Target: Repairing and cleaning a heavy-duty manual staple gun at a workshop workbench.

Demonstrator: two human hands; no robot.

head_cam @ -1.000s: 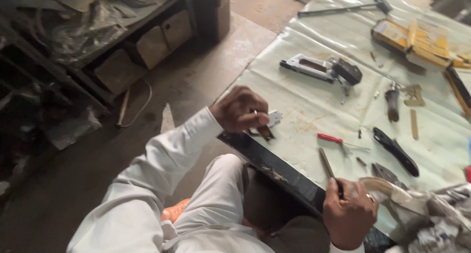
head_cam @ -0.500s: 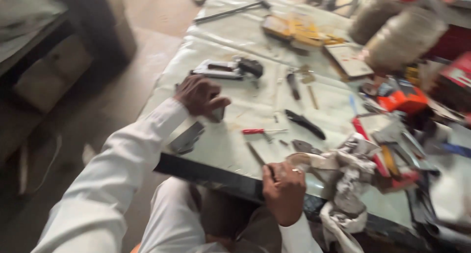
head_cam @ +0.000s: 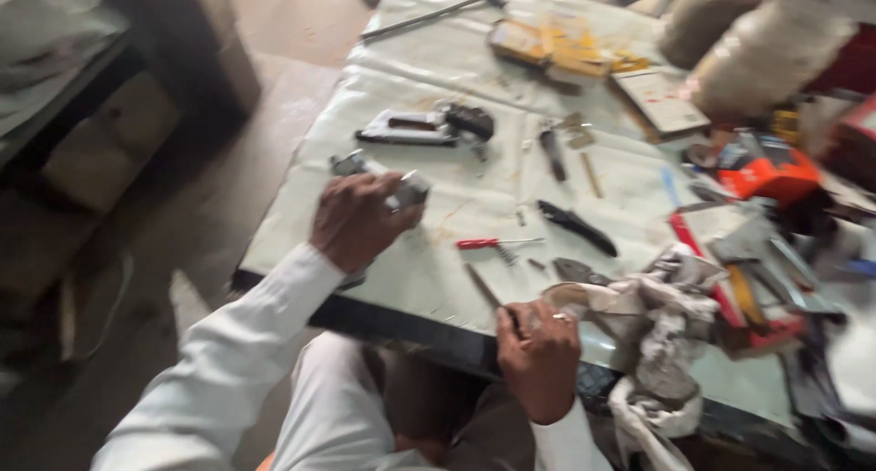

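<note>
Left hand [head_cam: 358, 221] gripped a small, stiff grey metal part [head_cam: 401, 193] mid-frame, probably light; right hand [head_cam: 538, 352] closed on a thin rod [head_cam: 484, 288] lower down.

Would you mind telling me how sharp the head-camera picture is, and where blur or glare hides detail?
Head view: motion blur smears the whole frame; the left hand grips a metal part too blurred to identify; the right hand at the table edge is clearer; pale daylight washes out the table cover at the top, the clutter on the right runs together.
</note>
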